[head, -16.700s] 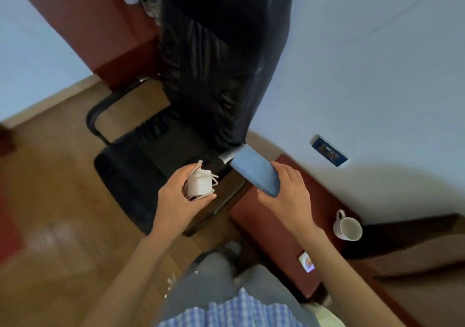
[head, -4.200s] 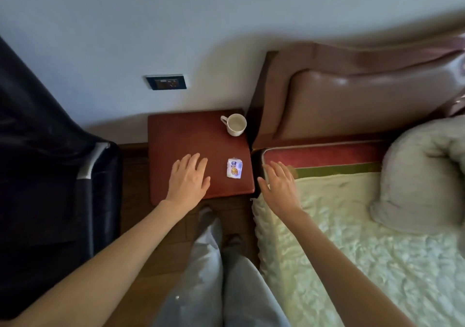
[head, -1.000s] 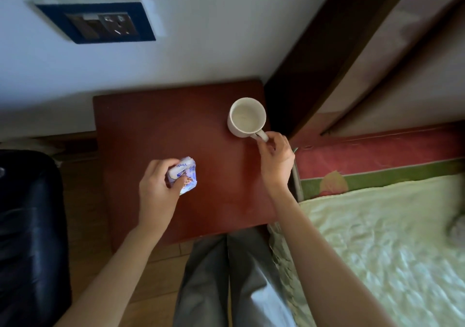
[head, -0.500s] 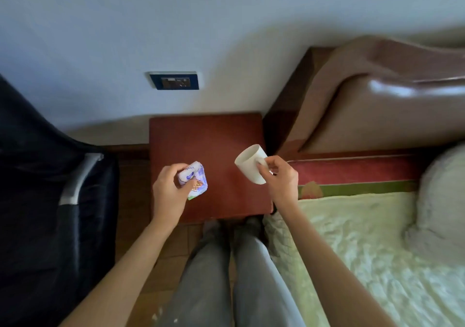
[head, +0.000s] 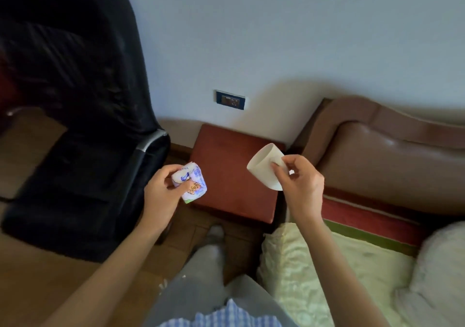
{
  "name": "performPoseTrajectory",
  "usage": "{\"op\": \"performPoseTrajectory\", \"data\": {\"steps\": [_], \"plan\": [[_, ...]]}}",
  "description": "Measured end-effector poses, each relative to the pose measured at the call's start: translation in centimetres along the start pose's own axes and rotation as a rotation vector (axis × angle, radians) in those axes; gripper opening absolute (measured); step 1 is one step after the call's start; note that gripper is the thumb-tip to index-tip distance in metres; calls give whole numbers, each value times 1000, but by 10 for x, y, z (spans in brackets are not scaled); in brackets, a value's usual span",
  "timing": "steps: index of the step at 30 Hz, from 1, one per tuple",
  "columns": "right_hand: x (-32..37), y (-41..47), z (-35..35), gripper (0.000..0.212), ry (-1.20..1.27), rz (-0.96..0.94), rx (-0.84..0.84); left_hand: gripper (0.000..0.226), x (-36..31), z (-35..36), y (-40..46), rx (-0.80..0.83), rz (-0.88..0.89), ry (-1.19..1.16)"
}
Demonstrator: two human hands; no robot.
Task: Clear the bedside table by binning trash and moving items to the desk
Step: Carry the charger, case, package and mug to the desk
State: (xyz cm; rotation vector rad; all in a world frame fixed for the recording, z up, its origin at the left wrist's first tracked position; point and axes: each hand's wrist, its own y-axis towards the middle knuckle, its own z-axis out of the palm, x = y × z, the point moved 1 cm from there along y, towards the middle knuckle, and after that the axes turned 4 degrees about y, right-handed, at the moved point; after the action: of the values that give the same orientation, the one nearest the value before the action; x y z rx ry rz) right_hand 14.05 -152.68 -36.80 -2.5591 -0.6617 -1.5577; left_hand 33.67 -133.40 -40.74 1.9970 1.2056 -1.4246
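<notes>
The left hand [head: 161,195] grips a crumpled wrapper [head: 192,184] between thumb and fingers, held in the air over the 9 o'clock edge of the bedside table [head: 226,175]. The right hand [head: 299,185] pinches a white mug [head: 265,169] by its handle side, tilted so its mouth faces 10 o'clock, above the table's 3 o'clock edge. The table's red-brown top shows bare between the two hands. A black office chair [head: 83,130] stands close at 9 o'clock, leaving only a narrow strip of wood floor [head: 37,284] beside the table. At 3 o'clock the bed [head: 339,276] and its padded headboard [head: 390,160] sit right against the table. A wall socket [head: 230,99] sits at 12 o'clock above it. The floor opens wider toward 7 o'clock.
</notes>
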Motion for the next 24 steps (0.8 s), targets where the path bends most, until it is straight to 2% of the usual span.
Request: {"op": "performPoseTrajectory", "data": {"steps": [10,19,24], "plan": [[40,-63,1,7,46,-253,289,31,5,-61,-147,-305,-66,-122],[112,-149,76,11,100,-397,633,40,37,-155,-245,-645,-99,-167],[163,-217,130,13,116,-435,763,39,68,-225,-302,-813,-156,-200]]}}
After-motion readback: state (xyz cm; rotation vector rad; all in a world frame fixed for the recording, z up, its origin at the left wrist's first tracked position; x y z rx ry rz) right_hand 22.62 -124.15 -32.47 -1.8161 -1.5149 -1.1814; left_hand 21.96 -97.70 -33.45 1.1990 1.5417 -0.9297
